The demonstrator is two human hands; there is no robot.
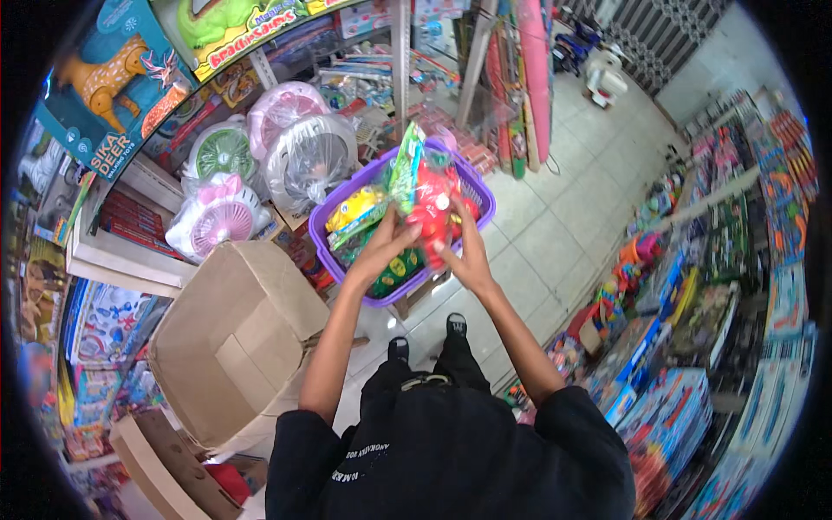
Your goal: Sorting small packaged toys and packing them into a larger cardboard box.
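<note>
Between my two hands is a red toy in a clear plastic bag (432,201) with a green and blue header card, held above a purple plastic basket (320,244). My left hand (388,247) grips the bag's lower left side. On the other side, my right hand (471,250) has its fingers around the bag's right edge. Inside the basket lie a bagged yellow toy (356,208) at the left and a bagged dark green toy (395,273) at the front. The red toy hides part of the basket's contents.
An open cardboard box (221,325) stands left of the basket. Plastic-wrapped fans, including a white and pink one (218,218), sit behind it beside the shelf (123,257). Toys and boxes line the right side of the tiled floor (546,227). Rolled material (534,78) stands upright at the back.
</note>
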